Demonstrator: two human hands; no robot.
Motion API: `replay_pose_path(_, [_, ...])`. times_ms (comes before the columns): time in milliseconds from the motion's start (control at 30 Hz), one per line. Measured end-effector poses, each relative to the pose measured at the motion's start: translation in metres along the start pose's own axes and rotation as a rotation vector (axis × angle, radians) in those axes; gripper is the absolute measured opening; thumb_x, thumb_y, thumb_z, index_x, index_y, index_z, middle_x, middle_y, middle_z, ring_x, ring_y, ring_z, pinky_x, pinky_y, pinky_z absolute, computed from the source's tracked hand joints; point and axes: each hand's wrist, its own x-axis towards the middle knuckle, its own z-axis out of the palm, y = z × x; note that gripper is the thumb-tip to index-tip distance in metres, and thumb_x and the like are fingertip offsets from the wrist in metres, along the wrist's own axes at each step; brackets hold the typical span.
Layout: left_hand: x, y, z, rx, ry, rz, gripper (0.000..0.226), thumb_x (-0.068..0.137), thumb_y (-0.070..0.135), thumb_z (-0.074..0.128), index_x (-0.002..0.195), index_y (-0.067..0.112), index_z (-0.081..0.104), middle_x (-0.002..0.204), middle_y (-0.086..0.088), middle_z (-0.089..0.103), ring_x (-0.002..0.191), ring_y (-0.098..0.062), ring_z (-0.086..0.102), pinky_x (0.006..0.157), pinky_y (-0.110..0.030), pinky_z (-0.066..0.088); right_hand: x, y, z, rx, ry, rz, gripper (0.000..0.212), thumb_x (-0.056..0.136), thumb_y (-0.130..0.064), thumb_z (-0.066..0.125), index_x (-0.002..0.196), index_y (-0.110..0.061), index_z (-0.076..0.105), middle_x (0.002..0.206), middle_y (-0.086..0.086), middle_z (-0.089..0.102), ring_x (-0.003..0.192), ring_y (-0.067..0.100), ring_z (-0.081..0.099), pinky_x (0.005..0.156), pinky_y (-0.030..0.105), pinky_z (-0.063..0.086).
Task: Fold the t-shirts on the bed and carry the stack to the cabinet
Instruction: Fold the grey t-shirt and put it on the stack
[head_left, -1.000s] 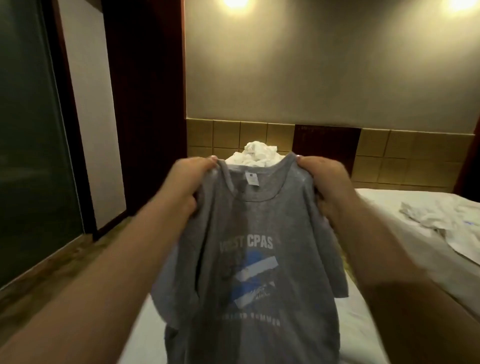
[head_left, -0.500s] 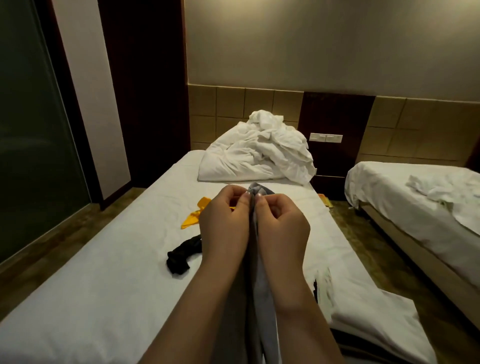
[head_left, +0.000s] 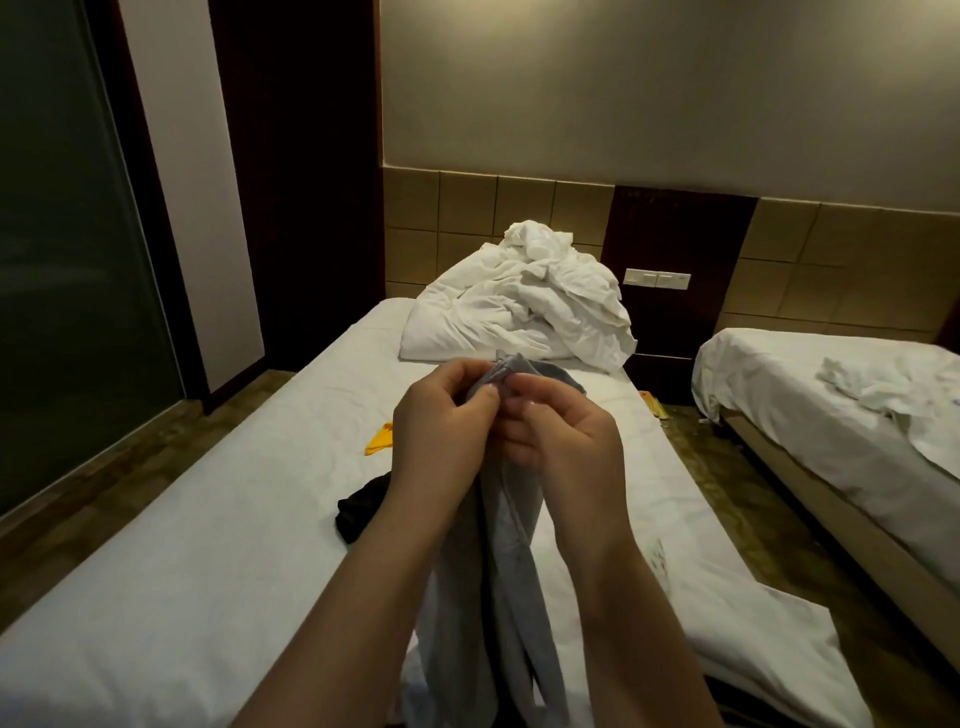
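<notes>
A grey t-shirt (head_left: 493, 582) hangs folded lengthwise in front of me, over the white bed (head_left: 218, 519). My left hand (head_left: 441, 431) and my right hand (head_left: 566, 441) are pressed close together and both pinch its top edge near the collar. The shirt's print is hidden inside the fold. A yellow garment (head_left: 380, 439) and a black garment (head_left: 363, 509) lie on the bed to the left of my hands, partly hidden by my left arm.
A heap of white bedding (head_left: 519, 306) sits at the head of the bed. A second bed (head_left: 841, 415) with crumpled white cloth stands to the right, across a narrow floor aisle. A dark panel and a glass wall stand on the left.
My hands came together from holding the shirt spread by its shoulders, folding it lengthwise. They have lowered, and the view now looks down on the bed.
</notes>
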Motion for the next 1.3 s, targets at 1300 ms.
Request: replay_pose_path(1300, [0.079,0.044,-0.016,0.222,-0.361,0.089,0.022,0.076,0.033,0.072,0.074,0.012,0.066,0.087,-0.004,0.062,0.089,-0.02,0.059,0.085,-0.039,0.05,0.142,-0.15,-0.027,-0.719,-0.125,-0.464,0.024,0.087,-0.031,0.062,0.091,-0.009,0.071,0.086,0.004,0.064,0.081,0.013,0.056,0.079,0.029,0.044])
